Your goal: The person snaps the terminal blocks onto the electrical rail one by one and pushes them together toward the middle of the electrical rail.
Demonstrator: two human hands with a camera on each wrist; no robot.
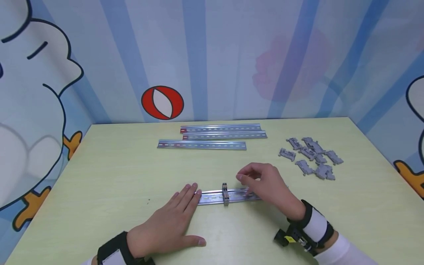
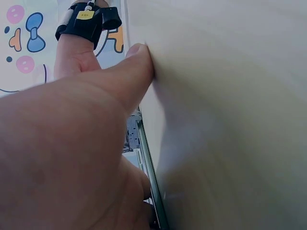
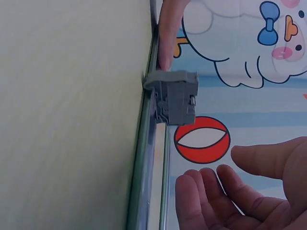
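A slotted metal DIN rail lies crosswise near the front of the table, with one grey terminal block standing upright on it around the middle. My left hand lies flat, its straight fingertips resting on the rail's left end and the thumb spread on the tabletop. Above the rail's right part hovers my right hand, fingers loosely bent. In the right wrist view, the right hand has thumb and fingers apart with nothing between them, a short way from the terminal block. The rail's right end is partly hidden behind that hand.
Several loose grey terminal blocks lie in a cluster at the right. Toward the back are three more rails: a rear one, a middle one and a nearer one. A patterned backdrop borders the table.
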